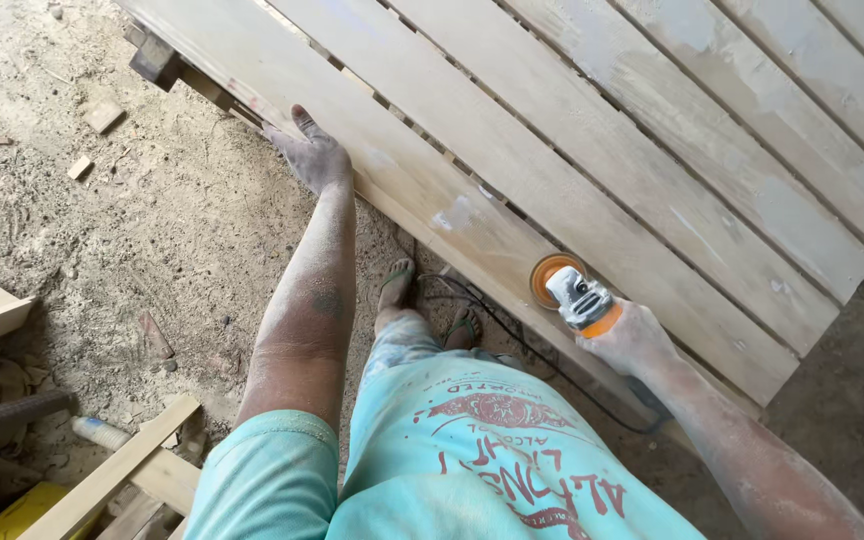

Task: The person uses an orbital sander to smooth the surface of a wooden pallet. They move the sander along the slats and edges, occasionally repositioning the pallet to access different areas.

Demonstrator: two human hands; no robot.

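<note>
On pale slatted wooden panel (592, 150), right hand (632, 340) fingers wrapped tight around orange-and-grey angle grinder (574, 292), disc end pointing up-left; left hand (312, 155) flat, fingers spread, on panel's edge.

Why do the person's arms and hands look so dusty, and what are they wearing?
Both arms are bare and coated in pale dust, as are the left hand and right hand. No gloves, no watch or rings visible. Short turquoise sleeves belong to a T-shirt with red print.
</note>
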